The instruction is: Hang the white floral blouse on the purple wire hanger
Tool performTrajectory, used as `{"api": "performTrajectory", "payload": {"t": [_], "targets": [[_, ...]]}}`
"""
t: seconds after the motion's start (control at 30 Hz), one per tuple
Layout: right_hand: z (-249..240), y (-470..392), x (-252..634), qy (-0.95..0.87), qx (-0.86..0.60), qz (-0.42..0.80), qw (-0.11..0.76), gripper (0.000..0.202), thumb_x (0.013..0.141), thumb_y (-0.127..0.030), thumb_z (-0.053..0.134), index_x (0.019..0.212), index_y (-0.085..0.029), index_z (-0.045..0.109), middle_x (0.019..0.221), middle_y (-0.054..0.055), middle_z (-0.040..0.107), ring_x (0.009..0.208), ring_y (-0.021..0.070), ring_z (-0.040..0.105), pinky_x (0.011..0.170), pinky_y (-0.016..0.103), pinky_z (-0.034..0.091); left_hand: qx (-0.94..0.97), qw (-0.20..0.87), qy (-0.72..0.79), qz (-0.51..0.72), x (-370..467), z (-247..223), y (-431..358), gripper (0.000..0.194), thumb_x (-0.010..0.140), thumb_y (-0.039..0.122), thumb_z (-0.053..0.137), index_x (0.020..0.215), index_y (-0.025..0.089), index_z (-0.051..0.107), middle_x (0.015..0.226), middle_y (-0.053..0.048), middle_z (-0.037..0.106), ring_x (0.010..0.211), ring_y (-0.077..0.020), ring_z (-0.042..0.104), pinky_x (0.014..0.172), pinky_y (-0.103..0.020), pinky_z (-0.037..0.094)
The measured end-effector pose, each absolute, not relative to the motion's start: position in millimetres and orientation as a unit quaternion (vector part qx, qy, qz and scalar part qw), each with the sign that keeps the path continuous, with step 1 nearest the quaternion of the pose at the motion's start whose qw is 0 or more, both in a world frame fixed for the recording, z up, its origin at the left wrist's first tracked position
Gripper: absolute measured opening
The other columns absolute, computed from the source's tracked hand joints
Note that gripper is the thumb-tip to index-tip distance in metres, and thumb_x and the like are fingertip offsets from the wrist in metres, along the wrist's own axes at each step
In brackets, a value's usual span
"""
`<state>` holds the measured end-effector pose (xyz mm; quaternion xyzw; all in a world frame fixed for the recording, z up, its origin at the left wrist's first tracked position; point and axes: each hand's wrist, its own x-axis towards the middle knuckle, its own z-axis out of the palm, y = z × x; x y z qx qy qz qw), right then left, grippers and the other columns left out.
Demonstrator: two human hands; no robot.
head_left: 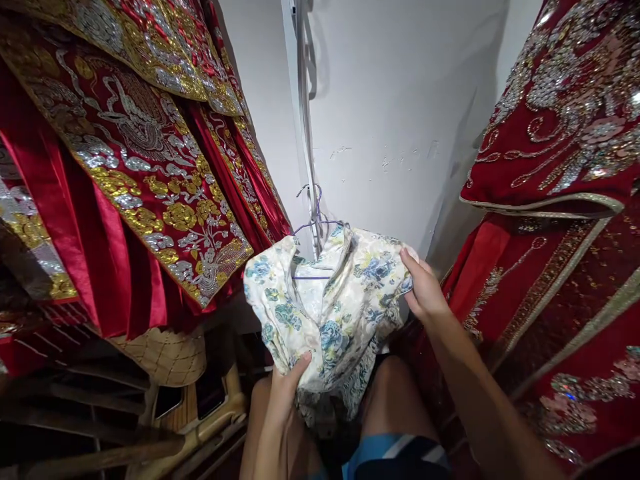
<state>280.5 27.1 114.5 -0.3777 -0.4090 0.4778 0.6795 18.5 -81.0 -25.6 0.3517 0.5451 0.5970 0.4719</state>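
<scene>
A short-sleeved white blouse [334, 313] with blue and green flowers is spread in front of me on a purple wire hanger [319, 212]. The hanger's hook is by a white metal upright [303, 113], and one purple bar shows through the open neckline. My left hand [291, 380] grips the lower left part of the blouse, thumb on top and the other fingers hidden beneath the cloth. At the sleeve on the right, my right hand [424, 283] pinches the edge between thumb and fingers. The lower hem hangs in shadow above my knees.
Red costumes with gold and silver embroidery [150, 153] hang at the left. On the right hangs a beaded red garment [560, 133]. A pale wall [390, 100] stands behind the upright. A wooden chair with a quilted beige cushion [167, 353] is low at the left.
</scene>
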Motion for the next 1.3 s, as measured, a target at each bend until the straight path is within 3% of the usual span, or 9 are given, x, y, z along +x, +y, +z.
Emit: {"api": "performTrajectory", "payload": {"t": [0.13, 0.2, 0.23, 0.3, 0.4, 0.73, 0.97, 1.17, 1.3], "targets": [[48.0, -5.0, 269.2, -0.353, -0.447, 0.323, 0.756, 0.051, 0.085, -0.053, 0.064, 0.129, -0.030, 0.051, 0.146, 0.007, 0.053, 0.126, 0.0245, 0.057, 0.095, 0.039, 0.053, 0.383, 0.488, 0.523, 0.585, 31.3, -23.0, -85.7, 0.082, 0.069, 0.051, 0.081, 0.141, 0.024, 0.053, 0.138, -0.013, 0.061, 0.136, -0.0319, 0.051, 0.117, -0.044, 0.039], [16.7, -26.4, 257.1, -0.370, -0.481, 0.319, 0.728, 0.042, 0.084, -0.053, 0.065, 0.117, -0.028, 0.056, 0.132, 0.010, 0.061, 0.112, 0.0258, 0.063, 0.088, 0.039, 0.055, 0.396, 0.488, 0.522, 0.578, 34.7, -18.5, -85.4, 0.084, 0.067, 0.052, 0.082, 0.140, 0.022, 0.054, 0.137, -0.013, 0.062, 0.136, -0.0320, 0.052, 0.118, -0.045, 0.036], [5.6, -36.0, 249.9, -0.397, -0.485, 0.352, 0.696, 0.034, 0.084, -0.055, 0.065, 0.102, -0.026, 0.060, 0.112, 0.009, 0.067, 0.096, 0.0254, 0.066, 0.080, 0.038, 0.055, 0.401, 0.487, 0.523, 0.573, 35.8, -16.8, -85.3, 0.084, 0.066, 0.052, 0.082, 0.139, 0.021, 0.055, 0.136, -0.014, 0.063, 0.135, -0.0322, 0.052, 0.119, -0.045, 0.034], [-4.4, -49.8, 234.4, -0.491, -0.456, 0.465, 0.579, 0.034, 0.085, -0.057, 0.063, 0.089, -0.023, 0.061, 0.088, 0.007, 0.066, 0.077, 0.0238, 0.064, 0.069, 0.037, 0.052, 0.415, 0.488, 0.525, 0.560, 38.0, -14.4, -85.7, 0.083, 0.064, 0.051, 0.083, 0.137, 0.021, 0.057, 0.135, -0.014, 0.063, 0.134, -0.0328, 0.053, 0.119, -0.046, 0.033], [4.4, -56.5, 212.5, -0.567, -0.413, 0.520, 0.488, 0.034, 0.086, -0.055, 0.064, 0.084, -0.022, 0.055, 0.072, 0.000, 0.053, 0.066, 0.0192, 0.054, 0.061, 0.032, 0.044, 0.438, 0.494, 0.523, 0.540, 41.9, -10.5, -88.5, 0.079, 0.066, 0.053, 0.081, 0.135, 0.021, 0.059, 0.132, -0.014, 0.065, 0.134, -0.0334, 0.053, 0.119, -0.046, 0.034], [17.4, -54.4, 189.2, -0.604, -0.412, 0.423, 0.536, 0.035, 0.092, -0.043, 0.060, 0.074, -0.024, 0.037, 0.067, -0.005, 0.028, 0.062, 0.0139, 0.033, 0.059, 0.028, 0.029, 0.481, 0.455, 0.553, 0.506, 42.0, 15.8, -100.2, 0.073, 0.066, 0.053, 0.079, 0.131, 0.023, 0.063, 0.124, -0.014, 0.069, 0.135, -0.0347, 0.052, 0.117, -0.045, 0.037], [27.8, -59.7, 208.6, -0.635, -0.409, 0.473, 0.453, 0.045, 0.098, -0.051, 0.045, 0.065, -0.021, 0.042, 0.058, -0.005, 0.032, 0.055, 0.0124, 0.033, 0.054, 0.028, 0.025, 0.479, 0.453, 0.542, 0.521, 43.2, 10.1, -99.4, 0.075, 0.069, 0.055, 0.078, 0.132, 0.017, 0.061, 0.127, -0.015, 0.068, 0.133, -0.0333, 0.054, 0.117, -0.045, 0.037], [23.8, -62.5, 207.3, -0.545, -0.388, 0.501, 0.550, 0.040, 0.094, -0.037, 0.045, 0.057, -0.022, 0.039, 0.051, -0.005, 0.033, 0.048, 0.0107, 0.032, 0.051, 0.027, 0.027, 0.464, 0.430, 0.555, 0.540, 45.3, 5.2, -99.9, 0.073, 0.069, 0.056, 0.078, 0.128, 0.015, 0.063, 0.126, -0.016, 0.067, 0.133, -0.0337, 0.054, 0.116, -0.046, 0.036], [19.0, -60.8, 204.3, -0.545, -0.409, 0.496, 0.538, 0.038, 0.096, -0.042, 0.046, 0.064, -0.021, 0.047, 0.048, -0.006, 0.037, 0.047, 0.0108, 0.034, 0.051, 0.027, 0.027, 0.467, 0.417, 0.565, 0.537, 44.3, 11.3, -103.6, 0.072, 0.069, 0.054, 0.079, 0.127, 0.014, 0.064, 0.122, -0.017, 0.069, 0.130, -0.0341, 0.057, 0.115, -0.046, 0.039]]}}
